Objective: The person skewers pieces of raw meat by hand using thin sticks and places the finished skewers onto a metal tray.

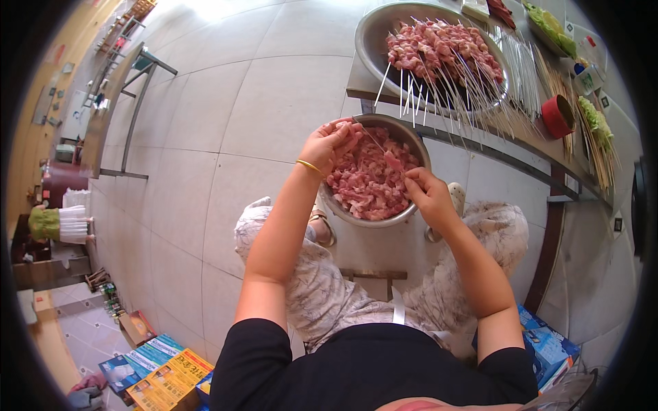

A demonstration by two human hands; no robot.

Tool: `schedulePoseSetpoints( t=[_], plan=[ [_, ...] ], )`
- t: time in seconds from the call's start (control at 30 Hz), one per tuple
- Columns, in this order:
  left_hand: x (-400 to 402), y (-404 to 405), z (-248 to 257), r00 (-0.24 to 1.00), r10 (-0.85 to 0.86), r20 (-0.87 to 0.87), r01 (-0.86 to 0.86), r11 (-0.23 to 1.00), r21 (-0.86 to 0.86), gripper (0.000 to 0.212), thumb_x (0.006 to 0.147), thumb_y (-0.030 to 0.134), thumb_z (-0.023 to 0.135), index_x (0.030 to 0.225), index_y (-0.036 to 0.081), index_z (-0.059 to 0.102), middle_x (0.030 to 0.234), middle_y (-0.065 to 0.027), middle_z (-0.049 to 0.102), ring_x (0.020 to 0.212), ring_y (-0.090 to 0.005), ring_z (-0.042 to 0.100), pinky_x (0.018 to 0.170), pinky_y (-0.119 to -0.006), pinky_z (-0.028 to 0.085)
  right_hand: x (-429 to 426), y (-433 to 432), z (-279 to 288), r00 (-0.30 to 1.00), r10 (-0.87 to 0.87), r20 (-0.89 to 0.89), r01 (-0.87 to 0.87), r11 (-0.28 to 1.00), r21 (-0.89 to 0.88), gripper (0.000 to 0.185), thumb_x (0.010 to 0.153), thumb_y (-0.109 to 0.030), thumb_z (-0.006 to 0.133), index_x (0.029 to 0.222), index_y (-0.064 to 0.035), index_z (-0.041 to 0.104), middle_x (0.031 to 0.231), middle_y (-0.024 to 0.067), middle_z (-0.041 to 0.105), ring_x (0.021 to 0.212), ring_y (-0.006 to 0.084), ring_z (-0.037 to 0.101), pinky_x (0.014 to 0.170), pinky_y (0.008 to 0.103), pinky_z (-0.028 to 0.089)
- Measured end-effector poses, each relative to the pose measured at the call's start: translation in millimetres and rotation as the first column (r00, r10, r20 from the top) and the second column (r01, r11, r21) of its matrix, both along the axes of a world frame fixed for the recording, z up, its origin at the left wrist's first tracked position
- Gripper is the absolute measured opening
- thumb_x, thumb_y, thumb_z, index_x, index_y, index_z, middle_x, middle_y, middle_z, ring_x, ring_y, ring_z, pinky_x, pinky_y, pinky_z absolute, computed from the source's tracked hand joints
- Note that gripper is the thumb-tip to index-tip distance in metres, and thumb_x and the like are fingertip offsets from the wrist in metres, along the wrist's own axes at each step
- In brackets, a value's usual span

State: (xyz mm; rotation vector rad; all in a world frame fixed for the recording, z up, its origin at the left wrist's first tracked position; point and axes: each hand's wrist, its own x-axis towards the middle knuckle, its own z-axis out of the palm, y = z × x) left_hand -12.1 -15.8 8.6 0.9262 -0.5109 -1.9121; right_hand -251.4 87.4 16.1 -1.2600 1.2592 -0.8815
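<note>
A metal bowl [425, 154] of raw meat pieces [367, 187] stands between my feet. Over its upper left edge, my left hand [331, 141] holds a piece of raw meat in bent fingers. My right hand [426, 195] is at the bowl's right edge, fingertips pinched by the end of a thin metal skewer [374, 138] that crosses the bowl towards my left hand. One meat piece [394, 160] is on the skewer near my right fingers. Beyond, a larger metal basin [366, 51] holds many meat skewers [444, 49], their bare ends pointing towards me.
The bench [478, 136] at upper right bears the basin, metal skewers [519, 67], bamboo sticks [606, 159], a red cylindrical container [558, 117] and leafy vegetables [596, 123]. Cardboard boxes [169, 377] lie at lower left, a blue box [547, 349] at lower right. A table [110, 113] stands left.
</note>
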Motion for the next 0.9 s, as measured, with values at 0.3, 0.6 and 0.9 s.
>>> schedulePoseSetpoints(
  t=[0.3,0.6,0.9],
  plan=[
    [9.5,-6.3,8.1,0.994,0.106,-0.008,-0.106,0.993,-0.048,0.035,0.09,0.013,0.056,0.117,-0.005,0.044,0.111,-0.0196,0.058,0.104,-0.0251,0.058,0.092,-0.032,0.049,0.5,4.6,4.8,0.992,0.098,-0.084,-0.099,0.995,-0.005,0.015,0.089,-0.011,0.054,0.097,0.0014,0.056,0.078,0.0073,0.06,0.072,0.0104,0.051,0.067,0.0251,0.043],
    [9.2,-5.7,1.1,0.992,0.12,0.045,-0.115,0.989,-0.093,0.029,0.089,0.009,0.056,0.113,-0.006,0.048,0.104,-0.0164,0.061,0.098,-0.0228,0.06,0.09,-0.032,0.051,2.0,4.3,8.4,0.989,0.118,-0.084,-0.121,0.992,-0.032,0.015,0.089,-0.01,0.053,0.098,0.0019,0.055,0.079,0.0079,0.06,0.073,0.0107,0.052,0.068,0.0254,0.043],
    [10.4,-5.2,7.2,0.997,0.056,0.057,-0.052,0.996,-0.076,0.027,0.088,0.006,0.057,0.111,-0.006,0.05,0.101,-0.0157,0.062,0.097,-0.023,0.061,0.089,-0.031,0.052,4.3,8.3,6.6,0.994,0.101,-0.052,-0.103,0.994,-0.047,0.012,0.09,-0.008,0.053,0.097,0.0019,0.055,0.079,0.0075,0.06,0.073,0.0101,0.052,0.067,0.024,0.043]
  ],
)
